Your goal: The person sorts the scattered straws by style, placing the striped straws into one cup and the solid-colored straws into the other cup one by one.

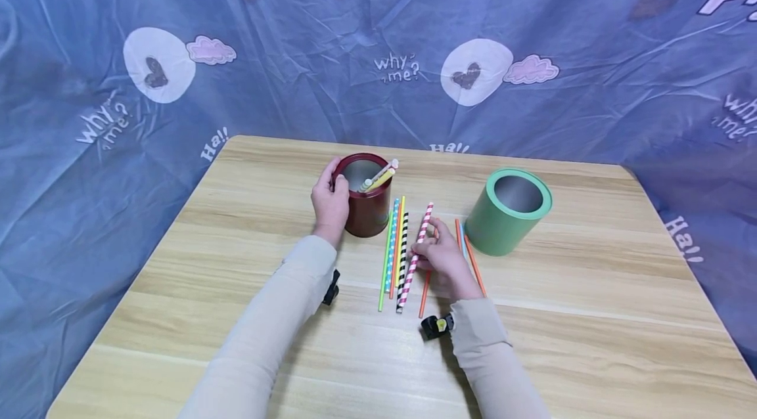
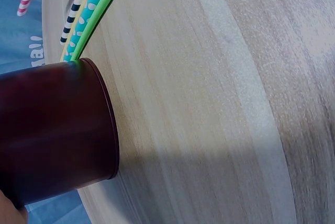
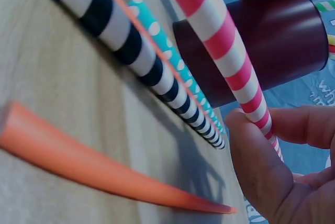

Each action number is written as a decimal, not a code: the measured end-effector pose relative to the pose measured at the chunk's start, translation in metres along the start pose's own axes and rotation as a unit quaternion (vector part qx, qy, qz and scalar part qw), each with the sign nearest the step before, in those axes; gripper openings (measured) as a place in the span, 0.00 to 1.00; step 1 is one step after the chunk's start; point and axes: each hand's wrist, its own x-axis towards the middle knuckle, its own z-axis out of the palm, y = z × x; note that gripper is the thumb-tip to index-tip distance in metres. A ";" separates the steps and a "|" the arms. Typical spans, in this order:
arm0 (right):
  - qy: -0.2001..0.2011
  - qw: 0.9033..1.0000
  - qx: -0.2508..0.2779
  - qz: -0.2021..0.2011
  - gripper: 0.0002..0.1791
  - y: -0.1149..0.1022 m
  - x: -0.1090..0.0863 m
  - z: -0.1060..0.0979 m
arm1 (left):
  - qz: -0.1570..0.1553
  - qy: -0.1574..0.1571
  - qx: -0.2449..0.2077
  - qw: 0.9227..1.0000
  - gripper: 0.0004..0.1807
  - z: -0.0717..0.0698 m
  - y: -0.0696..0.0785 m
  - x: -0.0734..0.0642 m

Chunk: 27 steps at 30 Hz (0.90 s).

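Note:
My left hand holds the dark red can by its left side near the rim; the can stands upright with several paper straws leaning out. In the left wrist view the can fills the left side, and only a bit of the hand shows. Between thumb and finger, my right hand pinches a pink-and-white striped straw, raised above the table in the right wrist view. Beside it on the table lie a black-and-white striped straw, a teal dotted straw and an orange straw.
A green can stands tilted-looking on the right of the wooden table. More straws lie between it and my right hand, one of them orange. A green straw lies just in front of the red can. Blue printed cloth hangs behind.

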 end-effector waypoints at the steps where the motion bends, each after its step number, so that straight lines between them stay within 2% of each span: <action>1: -0.005 1.000 0.007 -0.005 0.42 -0.001 -0.001 -0.001 | -0.001 0.001 0.002 1.000 0.21 0.000 0.000 0.000; 15: -0.023 0.990 0.115 -0.074 0.41 -0.024 -0.016 -0.001 | 0.000 0.002 -0.001 1.000 0.21 -0.003 0.000 0.000; 22: -0.007 0.979 0.172 -0.113 0.41 -0.045 -0.024 -0.001 | 0.003 -0.002 0.009 1.000 0.21 -0.001 0.001 -0.001; 27: 0.014 0.964 0.221 -0.149 0.40 -0.063 -0.027 0.002 | 0.006 -0.001 0.016 1.000 0.21 0.000 0.001 0.000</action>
